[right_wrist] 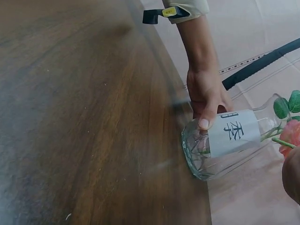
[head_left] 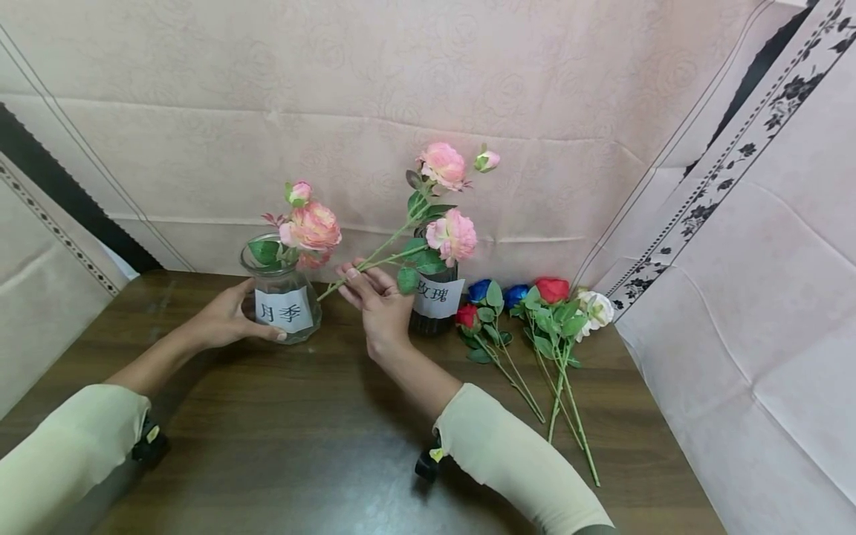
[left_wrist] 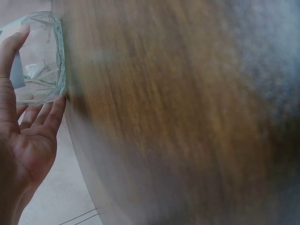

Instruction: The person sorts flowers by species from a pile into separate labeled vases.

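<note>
My left hand (head_left: pixel 224 321) grips a clear glass vase (head_left: pixel 272 282) low on its side, thumb across the front and fingers behind. The vase bears a white paper label with black characters, and a pink flower (head_left: pixel 311 229) with a bud stands in it. To its right, my right hand (head_left: pixel 384 306) pinches the green stems of a spray of pink flowers (head_left: pixel 452 236). The spray leans up to the right, its stem end near the vase's side. Behind my right hand stands a dark labelled vase (head_left: pixel 438 297), partly hidden by the hand and blossoms.
Loose blue roses (head_left: pixel 478 290), a red rose (head_left: pixel 552 289) and a white flower (head_left: pixel 595 310) lie with their stems on the right of the brown wooden table (head_left: pixel 287 438). Pale patterned cloth (head_left: pixel 374 74) hangs behind the table and at its sides.
</note>
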Available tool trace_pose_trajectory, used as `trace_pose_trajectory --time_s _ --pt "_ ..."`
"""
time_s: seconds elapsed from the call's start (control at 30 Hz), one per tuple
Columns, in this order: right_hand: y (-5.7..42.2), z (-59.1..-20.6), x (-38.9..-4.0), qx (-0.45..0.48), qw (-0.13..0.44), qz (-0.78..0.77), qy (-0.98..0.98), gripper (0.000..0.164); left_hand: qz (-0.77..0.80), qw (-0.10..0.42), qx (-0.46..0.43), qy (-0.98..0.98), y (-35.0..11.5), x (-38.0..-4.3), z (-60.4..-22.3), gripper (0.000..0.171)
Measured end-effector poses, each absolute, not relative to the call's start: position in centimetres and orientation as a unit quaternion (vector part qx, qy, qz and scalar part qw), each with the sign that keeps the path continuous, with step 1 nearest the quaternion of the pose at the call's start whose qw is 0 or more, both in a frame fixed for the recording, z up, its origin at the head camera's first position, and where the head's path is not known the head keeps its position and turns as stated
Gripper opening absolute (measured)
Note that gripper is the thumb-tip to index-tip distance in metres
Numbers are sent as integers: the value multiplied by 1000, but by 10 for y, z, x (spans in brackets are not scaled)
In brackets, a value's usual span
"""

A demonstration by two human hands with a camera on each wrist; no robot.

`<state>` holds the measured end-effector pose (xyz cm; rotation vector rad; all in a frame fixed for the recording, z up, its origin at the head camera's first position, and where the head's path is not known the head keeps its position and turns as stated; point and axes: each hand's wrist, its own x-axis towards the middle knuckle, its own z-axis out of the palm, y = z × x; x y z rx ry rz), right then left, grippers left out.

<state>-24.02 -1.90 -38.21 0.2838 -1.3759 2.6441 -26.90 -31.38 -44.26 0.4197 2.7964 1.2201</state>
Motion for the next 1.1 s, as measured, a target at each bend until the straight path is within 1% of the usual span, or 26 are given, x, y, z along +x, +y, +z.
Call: trace_pose_trajectory --time_s 0.13,0.27,0.47,0.83,1.1 --pt "-27 -382 -245 74 71 875 -473 26 397 32 135 907 -314 -269 -442 113" --pt "-36 -379 -251 57 81 866 -490 24 398 29 137 907 -315 -268 -442 112" --pt "-47 -370 -257 65 99 859 -499 22 402 28 140 904 -313 -268 -444 114" --pt "-51 -349 -261 57 102 865 -487 21 398 32 134 907 -312 -271 -445 116" --pt "-52 -340 -266 52 92 872 -479 28 402 30 132 906 -312 -270 -444 111"
